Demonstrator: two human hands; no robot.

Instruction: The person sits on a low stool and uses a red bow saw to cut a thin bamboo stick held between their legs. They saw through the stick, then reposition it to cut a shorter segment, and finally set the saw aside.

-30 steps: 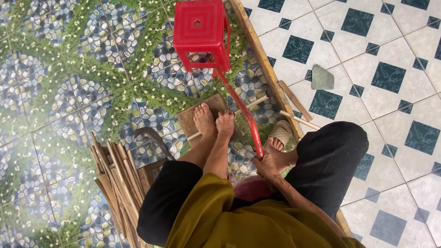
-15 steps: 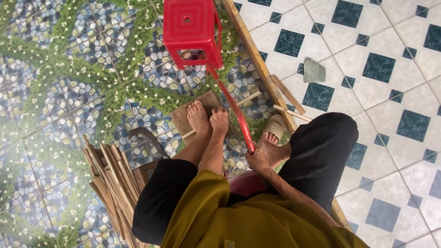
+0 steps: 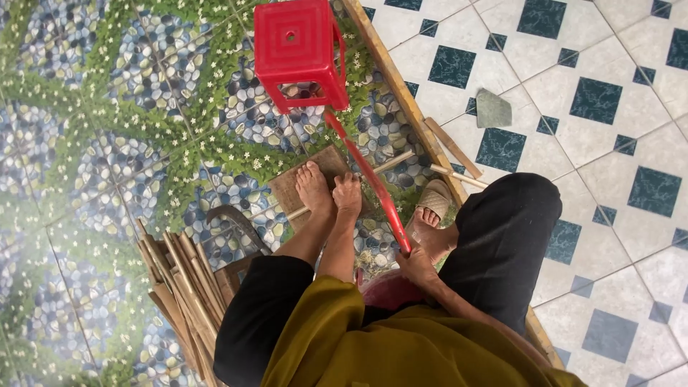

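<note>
The right hand is closed around the near end of a long red saw, whose blade slants away toward the red plastic stool. The left hand lies just beside a bare foot; both press on a flat wooden block below the stool, with a thin bamboo stick under them. Whether the left grip is clamped I cannot tell. A bundle of bamboo strips lies left of the block.

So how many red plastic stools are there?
1: the red square plastic stool stands on the pebble-pattern tiles, at the far end of the long red strip in the right hand. None looks hidden.
</note>
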